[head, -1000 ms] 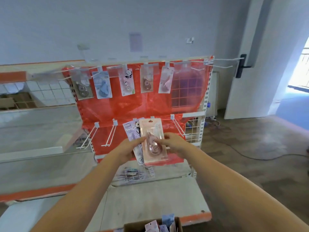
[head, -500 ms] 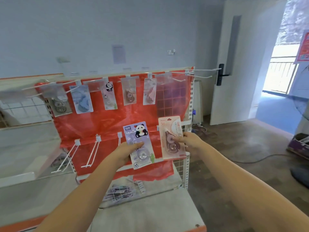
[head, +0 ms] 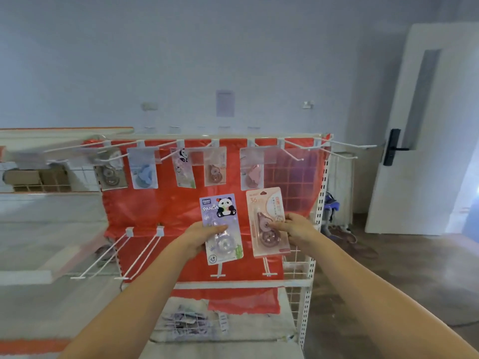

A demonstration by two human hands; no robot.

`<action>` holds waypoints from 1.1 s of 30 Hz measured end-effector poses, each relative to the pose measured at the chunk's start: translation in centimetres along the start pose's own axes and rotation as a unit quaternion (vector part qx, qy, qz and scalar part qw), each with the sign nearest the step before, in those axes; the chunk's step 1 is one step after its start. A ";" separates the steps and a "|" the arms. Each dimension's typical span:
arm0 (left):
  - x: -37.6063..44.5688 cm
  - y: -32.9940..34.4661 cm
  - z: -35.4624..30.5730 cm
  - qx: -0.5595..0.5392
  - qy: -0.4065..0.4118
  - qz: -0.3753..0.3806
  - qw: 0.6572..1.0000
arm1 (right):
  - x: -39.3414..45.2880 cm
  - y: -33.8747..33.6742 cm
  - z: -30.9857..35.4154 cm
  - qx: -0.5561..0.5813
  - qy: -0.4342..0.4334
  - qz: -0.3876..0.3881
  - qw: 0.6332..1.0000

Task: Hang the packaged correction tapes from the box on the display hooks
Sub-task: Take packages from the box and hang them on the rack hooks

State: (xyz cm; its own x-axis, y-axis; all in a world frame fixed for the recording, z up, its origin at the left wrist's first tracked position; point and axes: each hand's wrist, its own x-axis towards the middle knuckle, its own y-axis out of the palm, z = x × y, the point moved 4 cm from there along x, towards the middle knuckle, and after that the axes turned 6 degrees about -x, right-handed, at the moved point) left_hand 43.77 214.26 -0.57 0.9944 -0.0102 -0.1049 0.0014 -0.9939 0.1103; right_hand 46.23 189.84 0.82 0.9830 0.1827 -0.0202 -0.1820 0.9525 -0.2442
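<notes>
Head view: a wire basket [head: 186,326] low on the display rack [head: 320,213] holds loose packets, too blurred to identify. My left hand [head: 199,235] pinches the purple panda correction tape pack [head: 221,228], thumb across its front. My right hand [head: 295,228] pinches the pink correction tape pack [head: 268,221] at its right edge. Both packs are upright before the red backing; 5 packs [head: 215,167] hang on the top-row hooks [head: 293,151].

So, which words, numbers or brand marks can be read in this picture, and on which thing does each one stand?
"PANDA": on the purple panda package, held by the left hand.
"36": top left of the pink package, held by the right hand.
Small dark brand tag above "PANDA": too small to read.
Other print on the pink package: blurred.
Packages hanging on the top hooks: no readable text.
</notes>
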 end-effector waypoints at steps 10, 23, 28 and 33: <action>0.7 -3.2 -0.4 -0.057 0.026 -0.071 0.996 | 4.6 3.4 2.4 0.034 -0.037 0.061 0.997; 2.6 -10.6 -2.2 -0.049 0.043 -0.061 0.996 | 6.7 10.8 8.5 0.038 -0.152 0.051 0.986; 3.4 -11.5 -2.3 -0.054 0.038 -0.023 0.998 | 7.3 11.7 9.5 0.053 -0.162 0.009 0.985; 3.7 -12.2 -1.9 -0.056 0.026 -0.003 0.998 | 7.5 12.3 9.1 0.058 -0.167 -0.008 0.984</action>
State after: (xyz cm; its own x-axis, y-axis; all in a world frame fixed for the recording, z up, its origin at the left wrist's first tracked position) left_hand 47.65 226.58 -0.42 0.9985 0.0052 -0.0547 0.0171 -0.9753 0.2200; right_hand 51.10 205.13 6.45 0.9262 0.2193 0.3067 -0.1877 0.9737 -0.1292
